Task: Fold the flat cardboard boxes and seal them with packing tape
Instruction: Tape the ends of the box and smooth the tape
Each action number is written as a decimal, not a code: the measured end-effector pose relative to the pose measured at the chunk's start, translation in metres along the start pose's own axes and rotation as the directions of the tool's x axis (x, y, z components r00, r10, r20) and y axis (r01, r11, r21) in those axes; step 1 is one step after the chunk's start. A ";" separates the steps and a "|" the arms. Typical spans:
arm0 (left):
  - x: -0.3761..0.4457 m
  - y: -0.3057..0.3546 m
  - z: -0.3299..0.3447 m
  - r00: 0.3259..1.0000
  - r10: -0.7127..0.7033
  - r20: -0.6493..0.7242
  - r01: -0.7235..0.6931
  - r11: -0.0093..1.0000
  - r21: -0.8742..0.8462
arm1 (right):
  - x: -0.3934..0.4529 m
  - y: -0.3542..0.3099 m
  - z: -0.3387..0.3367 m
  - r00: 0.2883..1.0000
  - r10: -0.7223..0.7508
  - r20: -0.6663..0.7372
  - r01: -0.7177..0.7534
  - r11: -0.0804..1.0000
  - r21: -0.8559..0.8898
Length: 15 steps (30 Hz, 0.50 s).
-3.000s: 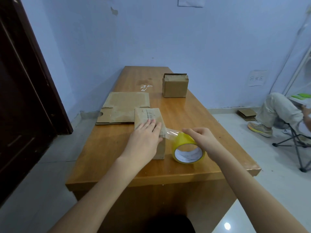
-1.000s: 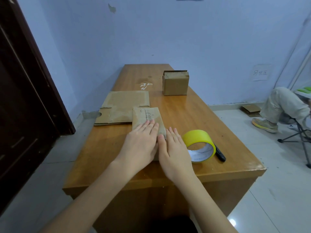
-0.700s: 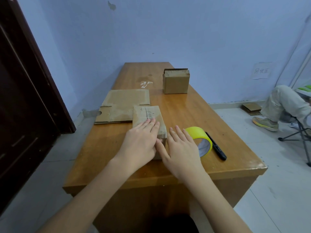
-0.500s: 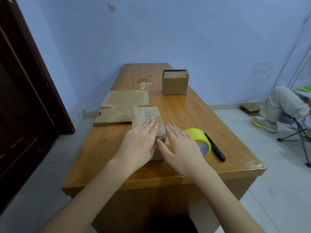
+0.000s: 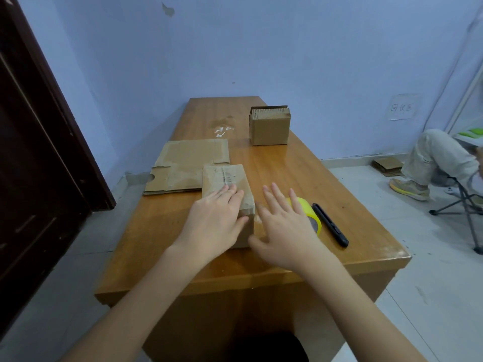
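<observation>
Step in hand, judged: pressing tape down on the box (image 5: 226, 190) near tabletop (image 5: 300, 168) centre. Left hand (image 5: 214, 218) flat on its top, fingers straight; right hand (image 5: 282, 226) open at its 3 o'clock side, holding nothing. Next: probably the tape roll (image 5: 308, 209). Far box (image 5: 269, 126) at 12 o'clock: contents hidden.

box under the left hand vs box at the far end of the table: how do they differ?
The near box lies low and long beside the flat cardboard; the far box stands taller and more cube-like, alone.

The near box has the left hand resting flat on its top; nothing touches the far box.

The near box shows dark print on top; the far box shows corrugated flap edges along its top.

Both are brown cardboard, on the wooden table.
</observation>
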State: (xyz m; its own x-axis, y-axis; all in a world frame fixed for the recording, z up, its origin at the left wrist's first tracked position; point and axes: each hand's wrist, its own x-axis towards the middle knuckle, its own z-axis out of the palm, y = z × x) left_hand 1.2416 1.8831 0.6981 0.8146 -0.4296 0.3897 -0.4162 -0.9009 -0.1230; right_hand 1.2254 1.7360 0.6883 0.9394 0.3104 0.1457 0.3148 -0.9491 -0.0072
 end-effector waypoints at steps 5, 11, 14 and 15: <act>0.007 0.002 -0.003 0.999 -0.040 0.016 0.040 0.999 0.029 | -0.006 0.056 -0.008 0.891 0.372 -0.262 -0.273 0.898 0.345; 0.009 0.002 -0.007 0.996 -0.081 0.048 0.078 0.995 0.061 | 0.000 0.103 0.036 0.822 0.568 0.039 -0.570 0.822 0.024; 0.010 0.002 -0.008 0.995 -0.087 0.047 0.084 0.995 0.061 | 0.000 0.106 0.049 0.833 0.553 0.028 -0.552 0.833 -0.040; 0.011 0.002 -0.008 0.995 -0.086 0.048 0.084 0.995 0.057 | 0.002 0.106 0.052 0.828 0.560 0.028 -0.559 0.829 -0.016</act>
State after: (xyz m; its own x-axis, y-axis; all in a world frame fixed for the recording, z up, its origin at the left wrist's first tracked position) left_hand 1.2465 1.8773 0.7090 0.8659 -0.3527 0.3547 -0.3232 -0.9357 -0.1414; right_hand 1.2674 1.6388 0.6368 0.9579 -0.2727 0.0894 -0.2669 -0.9611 -0.0712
